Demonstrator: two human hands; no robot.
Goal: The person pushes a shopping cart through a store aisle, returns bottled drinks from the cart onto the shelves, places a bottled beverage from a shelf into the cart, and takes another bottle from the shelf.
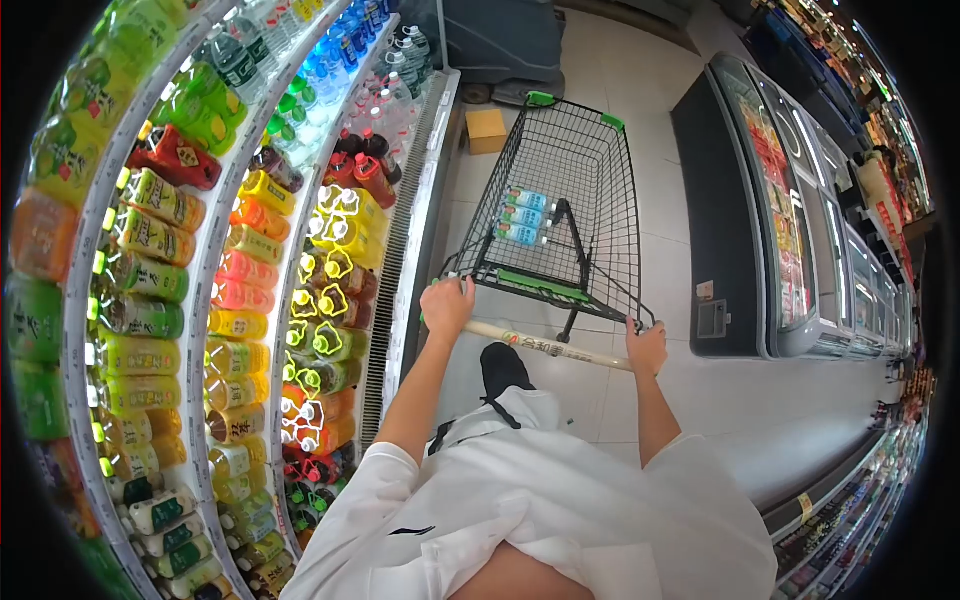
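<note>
A black wire shopping cart (600, 180) with green corner pieces stands in front of me. My left hand (447, 303) is closed at the left end of its pale handle bar (548, 346), which carries printed characters. At the bar's right end, my right hand (646, 345) wraps round the corner where the handle meets the frame; some fingers are hidden. Inside the basket lie three small bottles (523, 216) with light-blue labels, side by side on the bottom.
Left of me runs a lit drinks shelf (200, 300) packed with bottles. A chest freezer (735, 210) stands on the right. Beyond the cart are a small cardboard box (486, 131) and a dark wheeled machine (505, 50). Grey tiles (650, 265) cover the floor.
</note>
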